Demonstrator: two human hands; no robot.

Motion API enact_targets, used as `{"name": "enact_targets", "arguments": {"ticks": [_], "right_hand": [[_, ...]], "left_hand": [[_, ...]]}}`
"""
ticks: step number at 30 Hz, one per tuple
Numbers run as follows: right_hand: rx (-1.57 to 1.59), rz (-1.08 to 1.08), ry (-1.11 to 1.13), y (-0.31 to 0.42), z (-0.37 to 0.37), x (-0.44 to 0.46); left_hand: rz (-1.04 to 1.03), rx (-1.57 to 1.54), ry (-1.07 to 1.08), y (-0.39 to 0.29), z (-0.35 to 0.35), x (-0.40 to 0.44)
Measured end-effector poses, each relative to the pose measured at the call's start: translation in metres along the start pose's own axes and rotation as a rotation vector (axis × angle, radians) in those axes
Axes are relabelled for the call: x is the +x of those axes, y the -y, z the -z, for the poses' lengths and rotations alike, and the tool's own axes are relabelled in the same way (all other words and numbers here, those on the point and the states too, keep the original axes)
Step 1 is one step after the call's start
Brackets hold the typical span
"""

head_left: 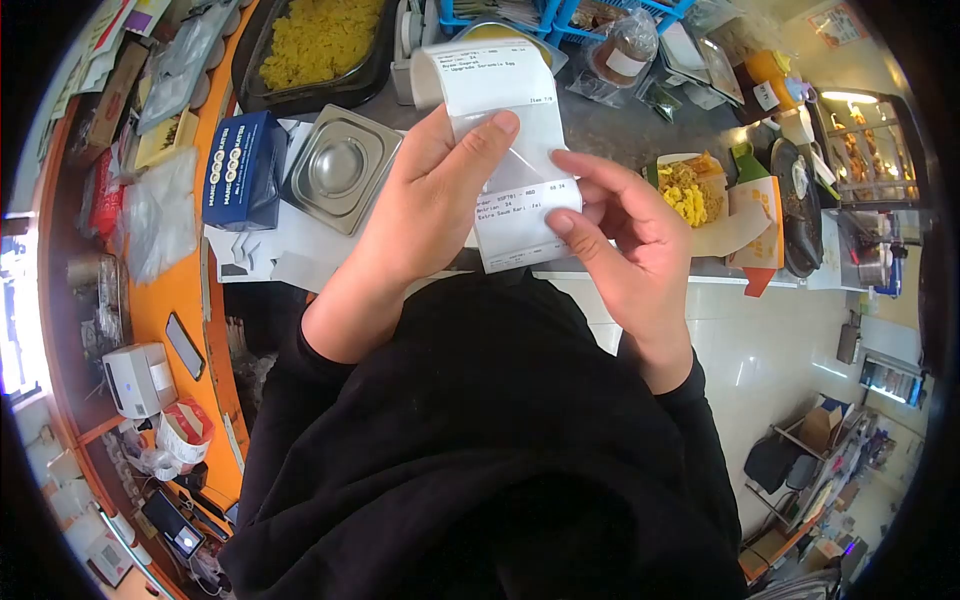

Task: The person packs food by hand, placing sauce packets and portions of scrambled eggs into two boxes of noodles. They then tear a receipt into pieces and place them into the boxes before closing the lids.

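Note:
A long strip of printed order labels [528, 205] hangs in front of me, its top end curling back over the counter. My left hand [425, 205] grips the strip's left side, thumb pressed across the front. At the lower right edge, my right hand [635, 245] pinches the strip between thumb and fingers. Printed order text shows on the upper and lower labels, with a blank glossy stretch between them. Behind my left wrist lies a steel container lid [340, 170]. To the right of my right hand stands an open food box [755, 215] holding rice and yellow egg.
A black tray [375, 60] of yellow food sits at the back left, near a blue box [243, 170]. Blue baskets [590, 15] and a bagged jar [625, 55] stand behind. A phone [184, 345] lies on the orange shelf at left.

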State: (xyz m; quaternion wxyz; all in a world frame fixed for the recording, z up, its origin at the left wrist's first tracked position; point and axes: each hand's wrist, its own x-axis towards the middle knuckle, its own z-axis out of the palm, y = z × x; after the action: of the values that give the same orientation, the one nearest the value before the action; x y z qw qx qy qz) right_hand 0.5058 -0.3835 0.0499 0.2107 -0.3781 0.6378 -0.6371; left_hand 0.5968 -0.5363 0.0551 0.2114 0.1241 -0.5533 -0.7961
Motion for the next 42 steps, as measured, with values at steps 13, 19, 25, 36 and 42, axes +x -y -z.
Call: {"name": "enact_targets", "arguments": {"ticks": [13,19,25,36,42], "right_hand": [[-0.060,-0.064,0.049,-0.002,0.006,-0.001],[-0.100,-0.125,0.176,-0.016,0.012,-0.006],[-0.229,0.098,0.108,-0.018,0.018,0.001],[-0.420,0.433,-0.080,0.019,0.021,0.020],[-0.410,0.445,-0.091,0.009,0.014,0.021]], "left_hand": [[-0.069,0.068,-0.070,0.011,0.004,0.012],[-0.189,-0.113,-0.027,-0.003,0.014,0.018],[-0.158,-0.082,0.058,-0.003,0.003,0.009],[-0.035,0.056,0.228,0.000,-0.009,-0.006],[0.241,0.005,0.147,-0.001,0.005,0.002]]}}
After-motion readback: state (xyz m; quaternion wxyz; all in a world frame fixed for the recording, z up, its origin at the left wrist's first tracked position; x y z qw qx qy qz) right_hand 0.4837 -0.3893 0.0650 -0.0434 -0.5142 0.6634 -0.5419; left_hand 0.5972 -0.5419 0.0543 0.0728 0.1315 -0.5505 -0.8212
